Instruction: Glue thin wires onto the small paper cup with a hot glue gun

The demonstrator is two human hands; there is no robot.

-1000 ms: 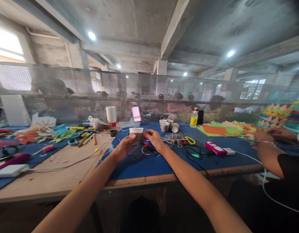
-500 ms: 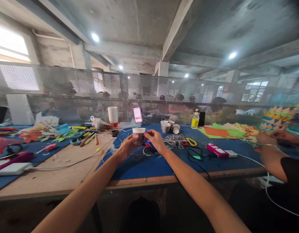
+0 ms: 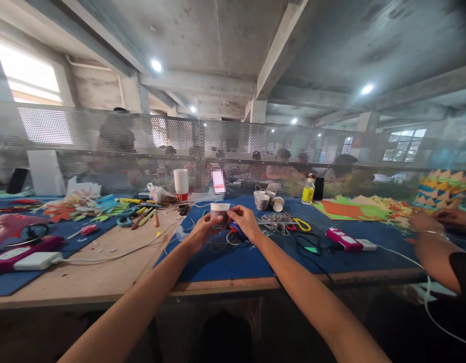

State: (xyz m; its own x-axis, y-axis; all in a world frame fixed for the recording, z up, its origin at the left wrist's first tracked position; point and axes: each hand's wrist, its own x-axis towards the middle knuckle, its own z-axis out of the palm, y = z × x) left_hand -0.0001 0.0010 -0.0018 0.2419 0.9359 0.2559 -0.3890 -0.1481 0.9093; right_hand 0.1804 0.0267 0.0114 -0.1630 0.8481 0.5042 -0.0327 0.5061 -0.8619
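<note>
Above the blue mat, my left hand (image 3: pixel 201 233) is closed around a paper cup (image 3: pixel 219 207) with a white rim and a grey-brown lower side. My right hand (image 3: pixel 246 223) is closed too, its thumb and fingertips together against the cup's right side. Whether those fingertips also pinch a strand of cord is too small to tell. Just beyond my right hand lies a blue and red object (image 3: pixel 236 231), partly covered. A loose heap of grey cord (image 3: pixel 276 222) rests to the right, near scissors with yellow handles (image 3: pixel 303 225). Several grey-wrapped cups (image 3: pixel 262 201) stand or lie behind it.
A stack of white paper cups (image 3: pixel 181 182) stands at the back, left of a lit phone (image 3: pixel 218 181). Tools (image 3: pixel 144 216), paper scraps and a pink glue gun (image 3: pixel 9 229) lie left. Rightward are a yellow-labelled bottle (image 3: pixel 308 190), a magenta device (image 3: pixel 344 240) and a co-worker's arm (image 3: pixel 433 247).
My view has turned slightly left, so the whole scene sits further right. Both hands stay on the cup, with the right fingertips still at its side.
</note>
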